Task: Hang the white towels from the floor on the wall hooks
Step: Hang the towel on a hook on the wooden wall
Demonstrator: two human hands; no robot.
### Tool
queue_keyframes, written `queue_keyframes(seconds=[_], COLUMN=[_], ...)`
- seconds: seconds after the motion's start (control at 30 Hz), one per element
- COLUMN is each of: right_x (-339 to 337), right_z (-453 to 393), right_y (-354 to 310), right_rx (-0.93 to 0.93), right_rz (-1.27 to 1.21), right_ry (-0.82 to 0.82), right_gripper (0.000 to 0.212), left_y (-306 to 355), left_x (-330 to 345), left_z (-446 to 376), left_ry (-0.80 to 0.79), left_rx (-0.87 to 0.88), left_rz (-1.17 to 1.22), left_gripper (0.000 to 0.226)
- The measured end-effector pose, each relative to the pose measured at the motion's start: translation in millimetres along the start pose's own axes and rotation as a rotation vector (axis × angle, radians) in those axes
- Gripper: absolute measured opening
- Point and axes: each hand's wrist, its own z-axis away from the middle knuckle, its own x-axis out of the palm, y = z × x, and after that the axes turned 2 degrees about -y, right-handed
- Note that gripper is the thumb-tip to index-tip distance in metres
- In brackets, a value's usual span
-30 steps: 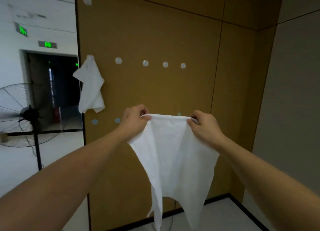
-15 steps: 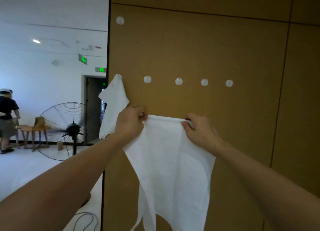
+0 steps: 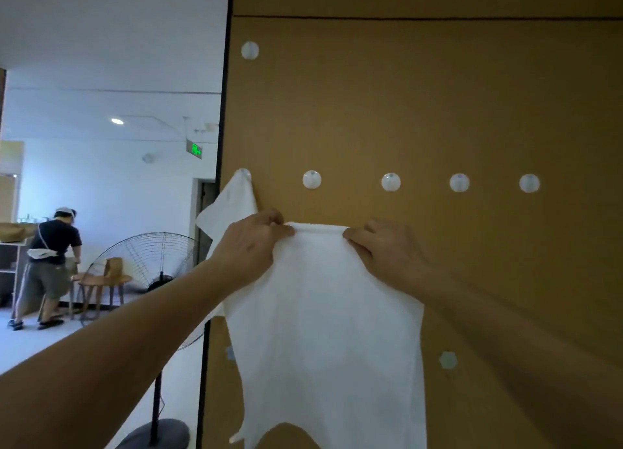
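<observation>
wall panel (image 3: 438, 111): brown, carries the hook row.
held towel (image 3: 320, 330): below the hook row, top edge stretched between both hands.
hung towel (image 3: 232, 205): done, on the leftmost hook.
left hand (image 3: 251, 246): grip pinches towel edge.
right hand (image 3: 387, 249): same.
next hook (image 3: 311, 179): free, just above; hanging is left.

A single head-worn camera faces the brown wall panel (image 3: 438, 111) straight on and close, tilted slightly upward; at nine o'clock it catches an open room with a standing fan (image 3: 151, 263).
</observation>
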Motion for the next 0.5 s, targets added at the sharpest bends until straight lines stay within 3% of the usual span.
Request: queue_keyframes(seconds=[0.37, 0.5], right_x=[116, 137], right_z=[-131, -175], right_y=[70, 96], right_rx=[0.090, 0.144], right_rz=[0.220, 0.286], right_ry=[0.025, 0.015], right_gripper=[0.031, 0.034], left_y=[-104, -122], left_x=[105, 123], left_z=[-125, -168], left_ry=[-0.011, 0.005], left_rx=[0.069, 0.086], left_rz=[-0.049, -0.109], left_gripper=[0.031, 0.040])
